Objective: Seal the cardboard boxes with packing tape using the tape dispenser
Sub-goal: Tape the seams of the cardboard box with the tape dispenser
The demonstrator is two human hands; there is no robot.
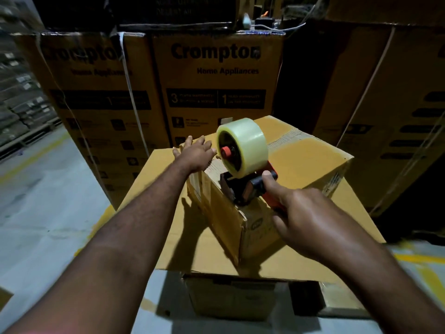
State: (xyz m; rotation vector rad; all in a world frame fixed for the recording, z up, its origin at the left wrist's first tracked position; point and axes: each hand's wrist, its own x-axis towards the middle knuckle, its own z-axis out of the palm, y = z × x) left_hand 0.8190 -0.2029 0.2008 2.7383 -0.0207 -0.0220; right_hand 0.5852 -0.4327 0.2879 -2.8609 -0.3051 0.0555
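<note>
my right hand [305, 220] is curled round the orange handle of the tape dispenser [250, 186], thumb on top, at centre frame on the near edge of the small cardboard box [301, 160]. my left hand [195, 153], fingers straight and spread, lies flat on the box top just left of the clear tape roll [243, 145]. the dispenser looks light and rigid, so the handle is the place to hold. the corrugated flaps probably give under pressure, and the box may slide on the flat cardboard sheet [168, 237] below.

Matt cardboard box [310, 162]; glossy clear tape roll [245, 143].
</note>
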